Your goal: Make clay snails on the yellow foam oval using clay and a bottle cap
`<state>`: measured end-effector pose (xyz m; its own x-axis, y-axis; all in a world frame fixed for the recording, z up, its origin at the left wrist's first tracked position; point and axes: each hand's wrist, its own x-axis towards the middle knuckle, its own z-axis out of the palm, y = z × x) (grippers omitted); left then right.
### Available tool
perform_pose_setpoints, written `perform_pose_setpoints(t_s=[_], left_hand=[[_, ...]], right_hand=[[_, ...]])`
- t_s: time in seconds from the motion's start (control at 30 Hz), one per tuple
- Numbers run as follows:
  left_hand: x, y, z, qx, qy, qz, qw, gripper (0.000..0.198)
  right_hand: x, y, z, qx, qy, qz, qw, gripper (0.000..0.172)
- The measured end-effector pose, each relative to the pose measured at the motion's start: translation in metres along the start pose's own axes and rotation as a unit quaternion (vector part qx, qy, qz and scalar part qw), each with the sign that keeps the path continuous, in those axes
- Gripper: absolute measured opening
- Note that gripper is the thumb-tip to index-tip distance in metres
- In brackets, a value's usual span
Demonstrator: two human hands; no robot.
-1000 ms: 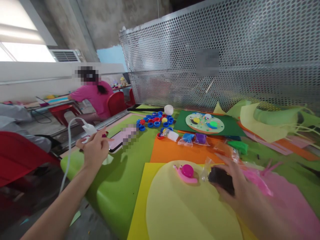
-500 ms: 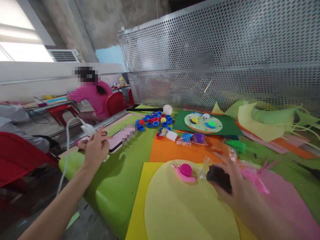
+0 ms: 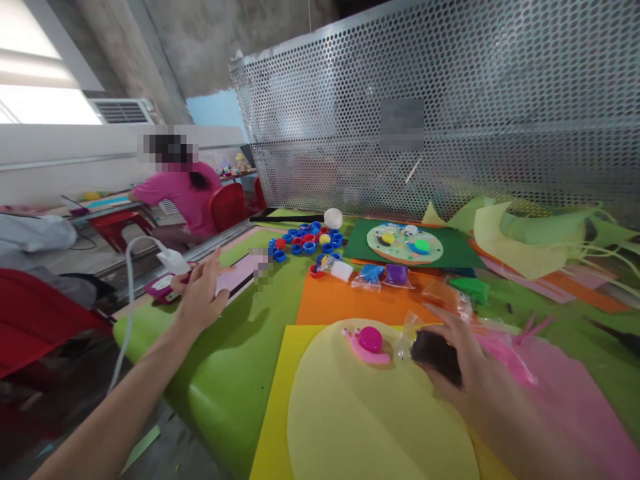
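No legible writing, brand or label anywhere; two patches blurred out, one on the phone, one on the mesh screen.

Far left: red chair back (image 3: 40, 320) below the table edge; beyond it a person in a pink shirt (image 3: 175, 190) seated at another bench, on a red chair. White cable (image 3: 131, 267) rising from the floor to a white plug (image 3: 174, 261) at the table's left rim.

Left hand (image 3: 203, 297) raised at the rim of the green table (image 3: 235, 360), fingers spread and open, fingertips at the pink phone (image 3: 235, 277), just beside the plug; actual contact with the plug not clear.

Centre: cluster of blue and red bottle caps (image 3: 305, 243), a white ball (image 3: 333, 218) behind them, small bags of blue and purple clay (image 3: 383, 275) on an orange sheet (image 3: 360, 303). Dark green sheet bearing a round decorated disc (image 3: 405, 243). Nearer, a pale yellow oval sheet (image 3: 370, 420) on a brighter yellow one, with a pink clay snail (image 3: 367, 341) at its far edge.

Right hand (image 3: 465, 377) just right of the snail, fingers curled closed around a lump of dark clay (image 3: 434, 350) in clear wrapping, held low over the oval's right edge.

Right: green clay bag (image 3: 469, 289), pink sheets and strips, loose yellow and green paper scraps (image 3: 530, 237).

Perforated metal screen (image 3: 450, 113) walling off the far edge. Bare green surface between left hand and yellow sheets; oval sheet mostly uncovered in the near foreground.
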<state>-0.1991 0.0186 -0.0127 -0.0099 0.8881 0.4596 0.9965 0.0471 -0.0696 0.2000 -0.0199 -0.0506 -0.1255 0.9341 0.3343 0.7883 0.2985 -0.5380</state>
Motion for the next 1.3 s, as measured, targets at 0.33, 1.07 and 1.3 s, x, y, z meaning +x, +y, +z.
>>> perform_pose_setpoints(t_s=[0.33, 1.07, 1.3], left_hand=[[-0.003, 0.006, -0.004, -0.044, -0.011, 0.042, 0.998, 0.069], [0.007, 0.139, -0.022, -0.231, 0.091, 0.272, 0.93, 0.034], [-0.001, 0.203, -0.002, -0.447, 0.152, 0.388, 0.792, 0.023]], right_hand=[[0.0, -0.003, -0.002, 0.012, -0.011, 0.003, 1.0, 0.044], [-0.003, 0.004, 0.004, -0.036, 0.015, -0.041, 0.998, 0.034], [-0.001, 0.018, 0.001, -0.079, 0.099, -0.087, 0.988, 0.032]])
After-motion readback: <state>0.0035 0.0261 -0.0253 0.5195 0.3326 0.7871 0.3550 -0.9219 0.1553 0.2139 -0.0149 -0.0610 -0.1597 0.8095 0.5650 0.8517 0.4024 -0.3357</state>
